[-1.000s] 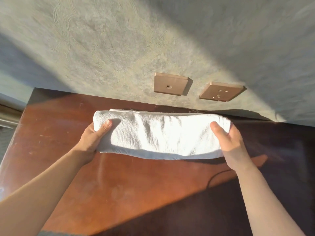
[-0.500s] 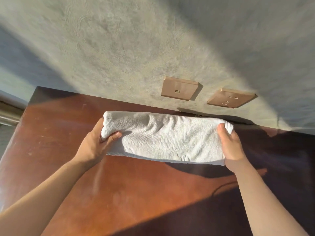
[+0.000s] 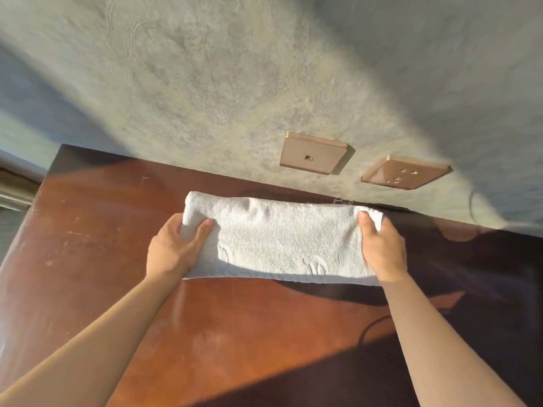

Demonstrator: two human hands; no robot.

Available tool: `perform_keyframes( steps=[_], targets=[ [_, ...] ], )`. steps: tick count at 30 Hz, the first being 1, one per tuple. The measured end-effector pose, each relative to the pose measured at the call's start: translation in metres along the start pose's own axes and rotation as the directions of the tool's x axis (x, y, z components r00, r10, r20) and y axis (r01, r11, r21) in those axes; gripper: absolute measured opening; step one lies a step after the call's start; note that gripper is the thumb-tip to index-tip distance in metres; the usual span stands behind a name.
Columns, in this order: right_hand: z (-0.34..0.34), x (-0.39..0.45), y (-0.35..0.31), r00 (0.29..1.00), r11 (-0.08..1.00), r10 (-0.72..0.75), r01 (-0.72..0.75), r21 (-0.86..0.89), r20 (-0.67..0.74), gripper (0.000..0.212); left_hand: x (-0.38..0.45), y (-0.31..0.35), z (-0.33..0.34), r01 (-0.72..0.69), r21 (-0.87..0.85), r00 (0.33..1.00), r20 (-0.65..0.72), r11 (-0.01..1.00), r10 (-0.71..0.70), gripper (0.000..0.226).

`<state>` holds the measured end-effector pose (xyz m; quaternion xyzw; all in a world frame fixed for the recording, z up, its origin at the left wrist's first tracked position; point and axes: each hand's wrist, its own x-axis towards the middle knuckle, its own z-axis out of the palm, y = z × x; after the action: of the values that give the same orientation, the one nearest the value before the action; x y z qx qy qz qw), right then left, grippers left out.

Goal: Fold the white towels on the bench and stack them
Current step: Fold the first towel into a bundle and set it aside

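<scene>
A folded white towel (image 3: pixel 279 239) is held flat and lengthwise a little above the brown wooden bench (image 3: pixel 117 259), casting a dark shadow below its right half. My left hand (image 3: pixel 173 248) grips its left end, thumb on top. My right hand (image 3: pixel 382 248) grips its right end the same way. A thin strip of another white towel edge (image 3: pixel 342 201) peeks out behind it at the bench's back; the rest of that one is hidden.
The bench backs onto a grey textured wall (image 3: pixel 205 83) with two bronze socket plates (image 3: pixel 313 152) (image 3: pixel 405 171). The bench's left edge drops off near a metal rail (image 3: pixel 14 195). The front right of the bench lies in shadow.
Both hands have lifted the folded towel off the bench and turned it so its broad face shows; it has shifted slightly right and toward me.
</scene>
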<state>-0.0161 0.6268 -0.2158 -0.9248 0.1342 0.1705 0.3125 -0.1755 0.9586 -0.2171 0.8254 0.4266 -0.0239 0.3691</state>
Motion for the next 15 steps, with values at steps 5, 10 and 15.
perform_keyframes(
  steps=[5, 10, 15],
  targets=[
    [0.003, -0.005, -0.011, 0.998, 0.972, 0.033, -0.044, -0.229, -0.051, 0.067, -0.025, 0.008, 0.009, -0.027, -0.002, 0.971, -0.239, 1.000, 0.026, 0.077],
    [-0.006, -0.020, -0.021, 0.980, 0.992, -0.056, 0.033, -0.122, -0.189, 0.047, -0.049, 0.055, 0.032, -0.588, 0.255, 0.804, 0.076, 0.768, 0.590, 0.048],
    [0.008, -0.064, -0.036, 0.777, 0.828, -0.532, 0.395, -0.398, -0.336, 0.045, -0.054, 0.086, 0.073, -0.646, 0.453, 0.763, 0.409, 0.614, 0.501, 0.068]
  ],
)
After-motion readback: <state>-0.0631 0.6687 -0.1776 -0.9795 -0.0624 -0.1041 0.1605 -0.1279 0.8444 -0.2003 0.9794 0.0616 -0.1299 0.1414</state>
